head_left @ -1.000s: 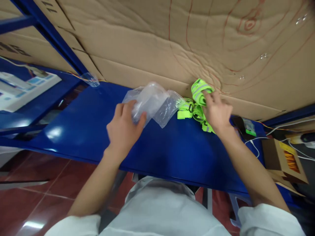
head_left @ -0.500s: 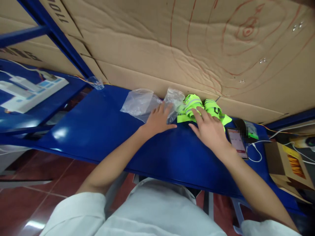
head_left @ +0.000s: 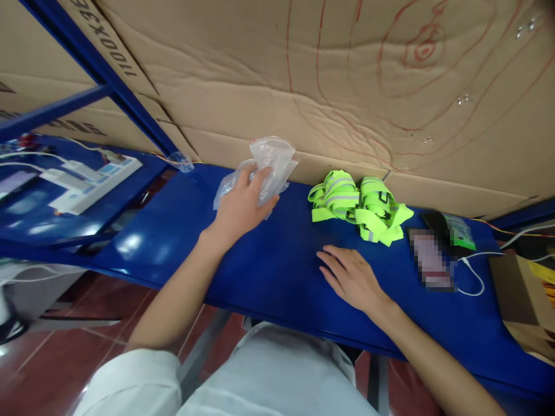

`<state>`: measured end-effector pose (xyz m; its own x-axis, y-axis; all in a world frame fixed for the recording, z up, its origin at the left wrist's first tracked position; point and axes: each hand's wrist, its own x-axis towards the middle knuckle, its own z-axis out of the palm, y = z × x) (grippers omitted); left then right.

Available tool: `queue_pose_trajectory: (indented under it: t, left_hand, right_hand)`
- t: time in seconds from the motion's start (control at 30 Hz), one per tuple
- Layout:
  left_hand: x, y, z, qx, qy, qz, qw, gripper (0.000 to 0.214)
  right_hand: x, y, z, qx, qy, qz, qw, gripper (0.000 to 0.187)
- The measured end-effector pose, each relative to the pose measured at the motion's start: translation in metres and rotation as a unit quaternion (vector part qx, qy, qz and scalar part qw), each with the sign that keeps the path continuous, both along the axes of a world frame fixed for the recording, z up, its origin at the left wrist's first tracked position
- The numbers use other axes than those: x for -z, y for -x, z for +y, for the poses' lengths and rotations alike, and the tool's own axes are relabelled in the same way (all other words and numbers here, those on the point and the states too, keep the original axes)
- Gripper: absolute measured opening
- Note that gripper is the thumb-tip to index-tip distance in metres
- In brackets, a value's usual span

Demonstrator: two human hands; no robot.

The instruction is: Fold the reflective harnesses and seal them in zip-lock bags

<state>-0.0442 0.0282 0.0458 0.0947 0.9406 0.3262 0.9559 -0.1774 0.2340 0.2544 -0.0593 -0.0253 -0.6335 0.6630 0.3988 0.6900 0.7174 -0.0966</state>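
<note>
- Bags [head_left: 277,159] bunched in your part-curled left hand [head_left: 240,209], seemingly to keep them together.
- Straps [head_left: 342,197], likely bundled for tidiness, beyond your right hand [head_left: 354,277], which is loosely open and empty.

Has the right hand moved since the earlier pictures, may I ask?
Yes, the right hand moved from the cardboard toward the near edge of the table.

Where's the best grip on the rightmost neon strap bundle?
Probably the rolled upper body of the rightmost neon strap bundle, from above and in front with the right hand: the cardboard stands close behind, the other bundle crowds its left, and loose folds splay low in front.
</note>
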Motion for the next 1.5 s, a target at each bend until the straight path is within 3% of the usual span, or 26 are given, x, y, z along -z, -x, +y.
queue_pose_trajectory:
  t: [0.13,0.27,0.37,0.47,0.57,0.67,0.73,0.83,0.97,1.07,1.17,1.3,1.4,1.5]
  left_hand:
    - [0.032,0.008,0.017,0.048,0.093,0.057,0.993,0.062]
    - [0.059,0.006,0.019,0.052,0.121,0.089,0.987,0.062]
    - [0.058,0.012,0.015,0.079,0.115,0.068,0.988,0.068]
    - [0.046,0.034,0.014,0.117,0.027,-0.01,0.993,0.056]
    - [0.041,0.06,0.023,0.036,-0.07,-0.068,0.995,0.053]
    - [0.053,0.074,0.037,-0.047,0.016,-0.07,0.996,0.072]
    - [0.069,0.072,0.043,-0.031,0.1,-0.057,0.993,0.077]
    - [0.09,0.063,0.044,-0.001,0.158,0.0,0.987,0.076]
    - [0.096,0.06,0.04,-0.002,0.192,0.04,0.981,0.076]
    - [0.093,0.06,0.039,-0.014,0.203,0.032,0.979,0.076]
    - [0.095,0.055,0.037,-0.039,0.154,0.01,0.987,0.077]
    - [0.094,0.043,0.033,-0.047,0.015,-0.015,0.999,0.08]
    - [0.086,0.037,0.029,-0.024,-0.058,-0.003,0.998,0.075]
    - [0.077,0.031,0.024,-0.002,-0.113,0.015,0.993,0.068]
  right_hand:
    - [-0.022,0.046,0.023,-0.056,-0.015,0.031,0.998,0.036]
    - [-0.034,0.105,0.091,-0.013,0.037,0.108,0.993,0.046]
    - [-0.024,0.145,0.146,0.043,0.108,0.083,0.99,0.053]
    - [-0.001,0.169,0.179,0.1,0.165,0.047,0.98,0.058]
    - [0.022,0.18,0.187,0.115,0.185,0.033,0.976,0.063]
    - [0.037,0.184,0.184,0.118,0.191,0.023,0.974,0.065]
    - [0.042,0.187,0.184,0.121,0.195,0.019,0.973,0.066]
    - [0.045,0.189,0.188,0.12,0.205,0.012,0.971,0.066]
    - [0.044,0.19,0.196,0.115,0.225,0.013,0.967,0.066]
    - [0.036,0.185,0.191,0.134,0.217,0.03,0.966,0.058]
    - [0.022,0.169,0.163,0.149,0.168,0.062,0.972,0.056]
    - [0.009,0.121,0.097,0.012,0.053,0.091,0.994,0.048]
    - [0.011,0.072,0.048,-0.034,0.007,0.079,0.996,0.04]
    - [0.016,0.026,0.016,-0.065,-0.017,0.076,0.995,0.03]
